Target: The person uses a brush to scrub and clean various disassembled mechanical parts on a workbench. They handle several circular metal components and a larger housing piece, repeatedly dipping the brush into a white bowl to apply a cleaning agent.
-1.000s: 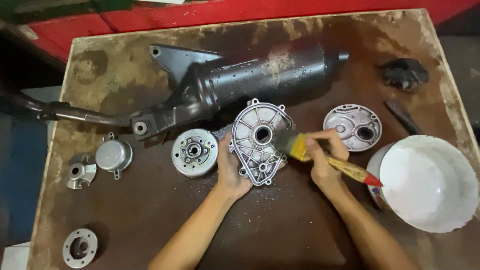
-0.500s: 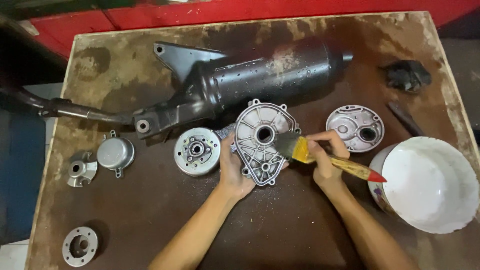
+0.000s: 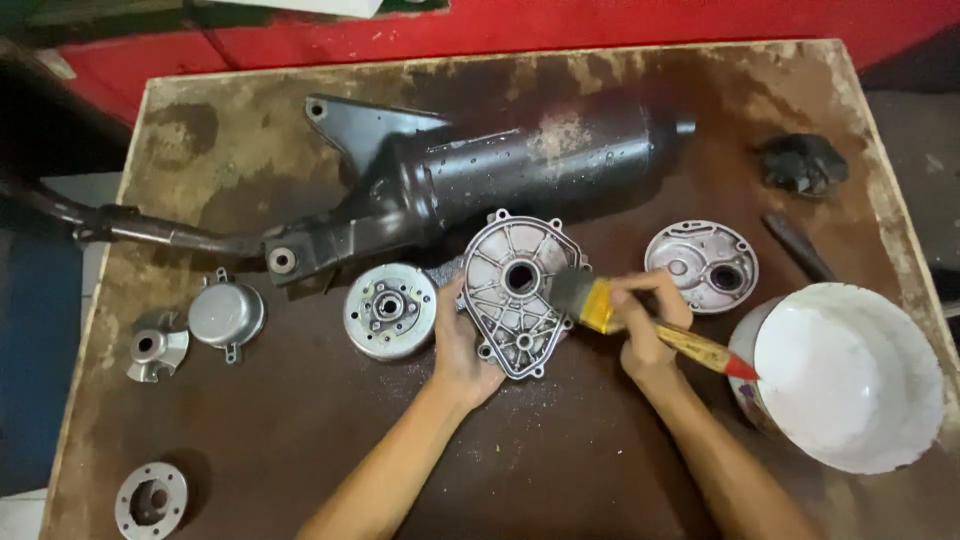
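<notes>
A grey cast metal engine cover [image 3: 515, 290] with a central hole stands tilted on the brown wooden table [image 3: 560, 470]. My left hand [image 3: 460, 350] grips its lower left edge. My right hand [image 3: 650, 325] is shut on a paintbrush [image 3: 640, 325] with a yellow handle and red tip. Its bristles touch the cover's right edge. A black exhaust muffler [image 3: 500, 175] lies just behind the cover.
A white bucket [image 3: 850, 375] stands at the right. A round finned rotor [image 3: 390, 310] lies left of the cover, a second round cover [image 3: 702, 265] to the right. Small metal parts [image 3: 225, 315] sit at the left, a ring [image 3: 150, 500] at bottom left, a black lump [image 3: 803, 163] far right.
The brush has moved a little along the cover's right side. My left hand keeps hold of the cover. The view has shifted slightly.
</notes>
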